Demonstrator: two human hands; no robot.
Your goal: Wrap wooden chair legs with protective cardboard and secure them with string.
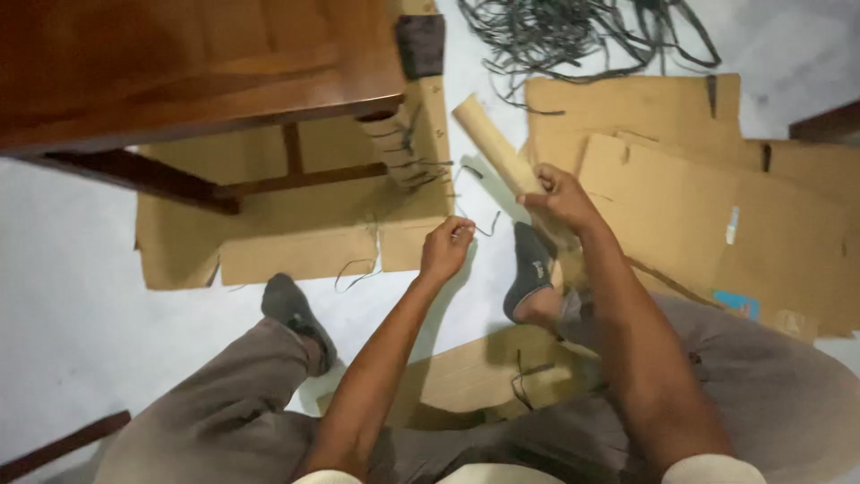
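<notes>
Right hand (557, 195) clamps a tube (497, 148) pointing to 11 o'clock; left fingers (459, 235) pinch a cord (479, 224), seemingly mid-winding, needing tension.

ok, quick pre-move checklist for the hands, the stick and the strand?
1. Right hand grips the pale wooden stick near its lower end: ok.
2. Left hand pinches a thin dark strand at the fingertips: ok.
3. Strand joined to the stick: cannot tell, too thin to follow.
4. Stick's far end free of the wooden furniture: ok, a gap shows.
5. Supply of dark strands on the floor beyond the cardboard sheets: ok, but tangled.
6. Socked foot close under the right hand: not ok, crowds the work.
</notes>
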